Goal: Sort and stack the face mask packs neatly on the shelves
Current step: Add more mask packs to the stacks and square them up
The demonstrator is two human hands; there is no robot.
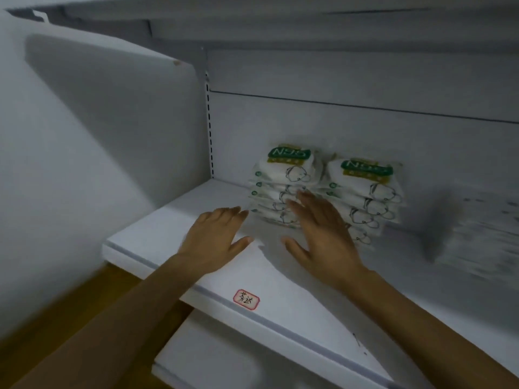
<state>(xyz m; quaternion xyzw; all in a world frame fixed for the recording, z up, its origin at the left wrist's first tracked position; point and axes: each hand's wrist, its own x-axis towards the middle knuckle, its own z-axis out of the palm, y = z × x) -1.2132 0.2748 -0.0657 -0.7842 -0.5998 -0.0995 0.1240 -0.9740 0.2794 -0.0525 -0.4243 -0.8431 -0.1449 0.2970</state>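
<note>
Two stacks of face mask packs sit side by side toward the back of a white shelf (174, 220), close against the grey back panel (365, 127). The left stack (283, 186) and the right stack (365, 197) are both white packs with a green band across the top and a line drawing of a mask on the front; they stand just beside one another, nearly touching, each a little uneven at its edges. The person's left hand (216, 234) lies flat over the shelf just in front and to the left of the left stack, fingers straight and thumb spread, holding nothing. The right hand (323, 234) is also released, fingers stretched out and reaching over the front of the left stack near the gap between the two; whether the fingertips actually touch the packs I cannot tell. Farther right on the same shelf there is a blurred, pale heap (477, 237) that I can't make out. A small red-bordered label (246, 299) with handwritten characters is stuck on the shelf's front edge, and a lower shelf (213, 357) shows beneath it, with brown floor (70, 304) to the left.
</note>
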